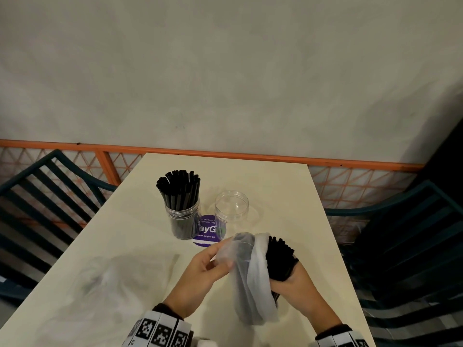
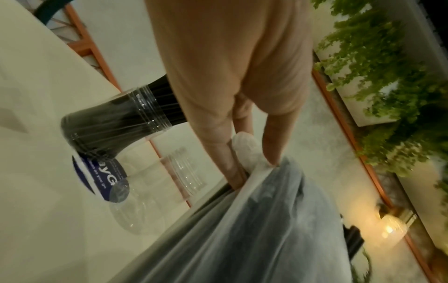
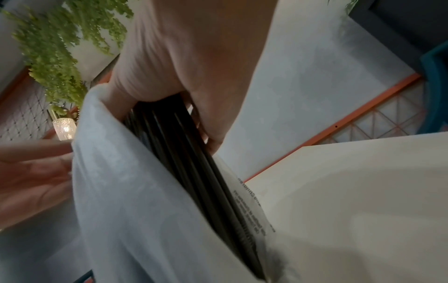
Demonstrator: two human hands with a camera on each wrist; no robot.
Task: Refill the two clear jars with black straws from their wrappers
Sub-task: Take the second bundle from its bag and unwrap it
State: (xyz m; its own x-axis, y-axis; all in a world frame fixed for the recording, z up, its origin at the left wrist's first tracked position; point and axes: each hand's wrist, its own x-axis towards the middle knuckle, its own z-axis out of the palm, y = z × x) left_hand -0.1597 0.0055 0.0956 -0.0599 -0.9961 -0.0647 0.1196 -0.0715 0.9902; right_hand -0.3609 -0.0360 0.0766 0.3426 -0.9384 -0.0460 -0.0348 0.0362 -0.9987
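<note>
From the head view, the right hand (image 1: 298, 288) grips a bundle of black straws (image 1: 279, 259), its fingers curled round it, while the left hand (image 1: 200, 274) pinches the white wrapper (image 1: 250, 279) just left of them. Beyond the fingers on the counter (image 1: 288, 196) stand a filled jar (image 1: 184, 221) and an empty jar (image 1: 231, 209). The left wrist view shows fingertips (image 2: 272, 157) nipping the wrapper's edge. The right wrist view shows fingers (image 3: 208, 122) wrapped round the straws.
</note>
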